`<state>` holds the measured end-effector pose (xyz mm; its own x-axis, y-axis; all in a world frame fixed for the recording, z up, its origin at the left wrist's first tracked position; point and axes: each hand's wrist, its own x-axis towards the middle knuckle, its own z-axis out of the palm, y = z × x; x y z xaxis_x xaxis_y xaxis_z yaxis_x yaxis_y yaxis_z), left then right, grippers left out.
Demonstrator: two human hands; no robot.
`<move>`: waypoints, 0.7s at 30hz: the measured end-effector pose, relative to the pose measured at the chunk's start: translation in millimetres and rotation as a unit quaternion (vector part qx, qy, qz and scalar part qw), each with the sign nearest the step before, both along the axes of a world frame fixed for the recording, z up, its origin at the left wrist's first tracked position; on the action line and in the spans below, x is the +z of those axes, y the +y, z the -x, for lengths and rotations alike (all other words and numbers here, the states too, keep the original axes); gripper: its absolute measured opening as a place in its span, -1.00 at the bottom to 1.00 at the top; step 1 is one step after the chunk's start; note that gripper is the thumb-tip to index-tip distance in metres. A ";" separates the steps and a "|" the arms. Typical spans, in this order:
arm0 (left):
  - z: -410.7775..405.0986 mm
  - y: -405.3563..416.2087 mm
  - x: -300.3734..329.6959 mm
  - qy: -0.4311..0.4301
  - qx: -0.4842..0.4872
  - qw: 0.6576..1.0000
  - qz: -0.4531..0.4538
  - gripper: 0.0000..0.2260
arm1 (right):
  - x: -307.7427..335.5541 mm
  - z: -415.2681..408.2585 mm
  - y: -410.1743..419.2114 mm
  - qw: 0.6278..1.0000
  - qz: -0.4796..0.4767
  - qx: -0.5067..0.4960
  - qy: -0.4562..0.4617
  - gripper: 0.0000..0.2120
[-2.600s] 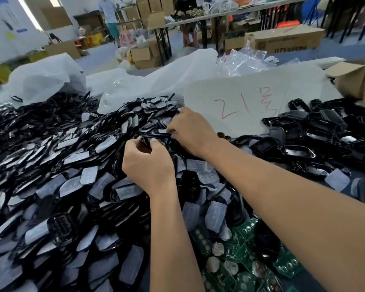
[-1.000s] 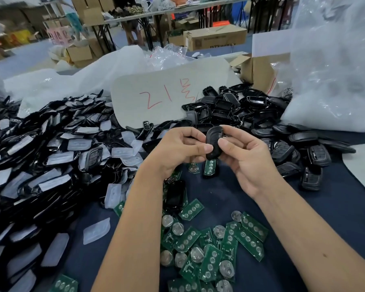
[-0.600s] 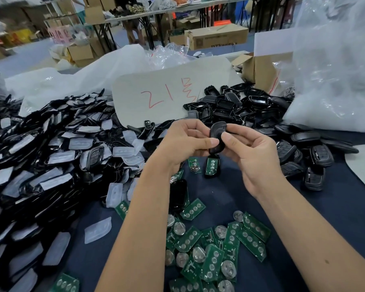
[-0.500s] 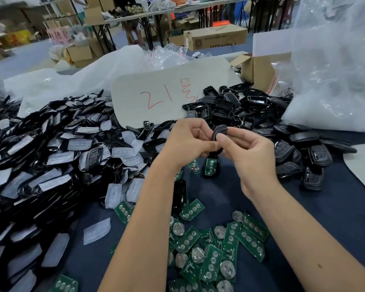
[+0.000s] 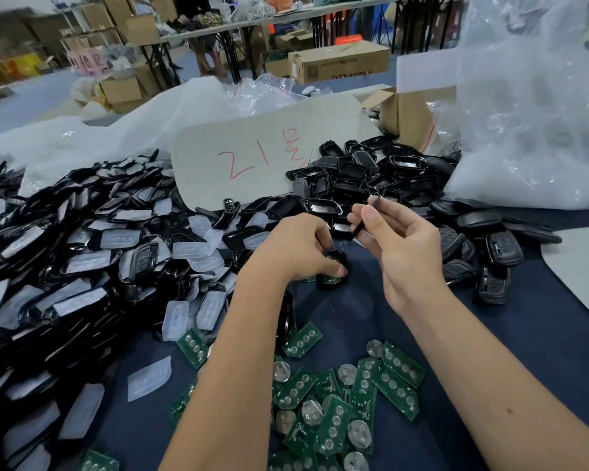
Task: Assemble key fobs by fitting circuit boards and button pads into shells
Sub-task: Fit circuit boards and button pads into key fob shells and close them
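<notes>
My left hand point(image 5: 298, 248) reaches down onto a black shell half with a green board in it point(image 5: 334, 275) lying on the dark blue table cloth point(image 5: 541, 351), fingers curled around it. My right hand point(image 5: 402, 243) is raised beside it and pinches a thin black shell piece point(image 5: 363, 219) edge-on between thumb and fingertips. Green circuit boards point(image 5: 337, 396) with round coin cells lie scattered near me. A big heap of black shells and translucent white button pads point(image 5: 92, 246) fills the left.
More black shell halves point(image 5: 371, 178) are piled behind my hands, and closed fobs point(image 5: 500, 249) lie to the right. A grey card with red writing point(image 5: 259, 154) leans at the back. A large clear plastic bag point(image 5: 531, 113) and a cardboard box point(image 5: 412, 117) stand at the right.
The hands held one black shell together at chest height. Now they have parted: the left has dropped to the shell on the cloth, the right has lifted away with a thin black piece.
</notes>
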<state>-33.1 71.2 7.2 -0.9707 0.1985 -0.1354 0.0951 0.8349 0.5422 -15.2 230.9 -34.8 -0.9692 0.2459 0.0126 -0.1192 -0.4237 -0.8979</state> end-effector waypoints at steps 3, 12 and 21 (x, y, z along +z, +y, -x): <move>0.0 5.9 4.9 -0.034 -0.009 0.999 0.029 -0.63 | -0.5 -0.5 -3.0 0.999 0.020 0.032 0.013 -0.74; -2.4 3.1 -2.9 -0.088 0.122 0.941 -0.304 -0.83 | 8.0 -1.7 4.7 0.990 0.099 0.103 0.021 -0.69; -0.1 -9.6 -7.7 -0.123 0.195 0.839 -0.493 -0.87 | 3.6 -2.7 1.8 0.985 0.053 0.159 -0.038 -0.82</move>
<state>-32.9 61.6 -0.6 -0.9547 0.0061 -0.2974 -0.2968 -0.0883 0.9509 -12.5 232.7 -31.2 -0.9946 -0.0743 -0.0730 0.1012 -0.5209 -0.8476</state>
